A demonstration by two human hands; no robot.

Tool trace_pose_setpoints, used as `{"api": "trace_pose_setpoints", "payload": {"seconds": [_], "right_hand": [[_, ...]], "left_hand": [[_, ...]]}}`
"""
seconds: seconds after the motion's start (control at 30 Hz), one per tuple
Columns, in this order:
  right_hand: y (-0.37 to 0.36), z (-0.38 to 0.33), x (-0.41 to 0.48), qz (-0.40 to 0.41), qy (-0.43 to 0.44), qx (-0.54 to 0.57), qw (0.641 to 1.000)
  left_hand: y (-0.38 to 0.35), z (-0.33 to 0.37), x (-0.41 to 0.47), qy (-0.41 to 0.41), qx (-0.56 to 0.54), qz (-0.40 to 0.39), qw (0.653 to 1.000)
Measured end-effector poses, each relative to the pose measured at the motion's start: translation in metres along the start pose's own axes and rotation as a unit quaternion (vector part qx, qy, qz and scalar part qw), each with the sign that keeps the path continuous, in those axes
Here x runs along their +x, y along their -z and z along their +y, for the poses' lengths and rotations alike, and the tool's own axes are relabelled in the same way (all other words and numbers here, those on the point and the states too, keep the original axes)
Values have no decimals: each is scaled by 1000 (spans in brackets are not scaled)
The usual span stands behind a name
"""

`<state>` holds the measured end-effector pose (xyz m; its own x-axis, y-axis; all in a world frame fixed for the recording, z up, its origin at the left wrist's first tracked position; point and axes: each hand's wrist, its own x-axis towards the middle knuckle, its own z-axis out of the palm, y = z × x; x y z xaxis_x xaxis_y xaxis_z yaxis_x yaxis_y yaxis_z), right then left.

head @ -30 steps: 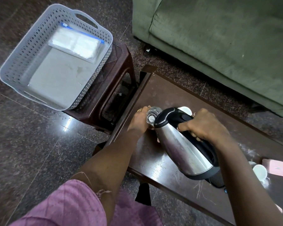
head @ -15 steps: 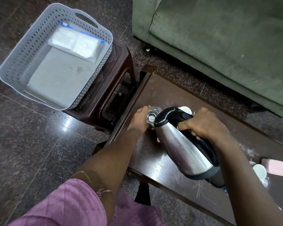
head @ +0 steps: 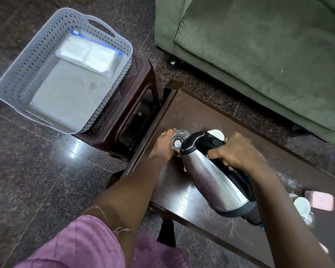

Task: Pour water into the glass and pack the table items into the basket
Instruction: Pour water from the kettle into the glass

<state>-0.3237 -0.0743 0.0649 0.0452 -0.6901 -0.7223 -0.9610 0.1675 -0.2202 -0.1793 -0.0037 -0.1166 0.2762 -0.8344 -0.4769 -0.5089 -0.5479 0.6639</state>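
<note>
Here, left fingers [head: 169, 132] wrap the glass [head: 178, 141] beneath the tilted kettle [head: 211, 175].

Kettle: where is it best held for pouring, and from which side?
Take the kettle by its black handle, from the back, opposite the spout, as the right hand does. The handle runs along the body, so curled fingers can tilt it toward the glass; the steel body looks too wide and smooth to grip.

Even indoor light; a glare spot on the polished floor [head: 74, 149] (edges bend, slightly soft).
</note>
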Motion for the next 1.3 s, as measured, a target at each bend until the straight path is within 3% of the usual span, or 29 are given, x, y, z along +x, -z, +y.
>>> {"api": "trace_pose_setpoints", "payload": {"seconds": [1.3], "right_hand": [[6,-7,-9,-2,2,0,1000]], "left_hand": [[0,0,0,12,-17,-6,1000]]}}
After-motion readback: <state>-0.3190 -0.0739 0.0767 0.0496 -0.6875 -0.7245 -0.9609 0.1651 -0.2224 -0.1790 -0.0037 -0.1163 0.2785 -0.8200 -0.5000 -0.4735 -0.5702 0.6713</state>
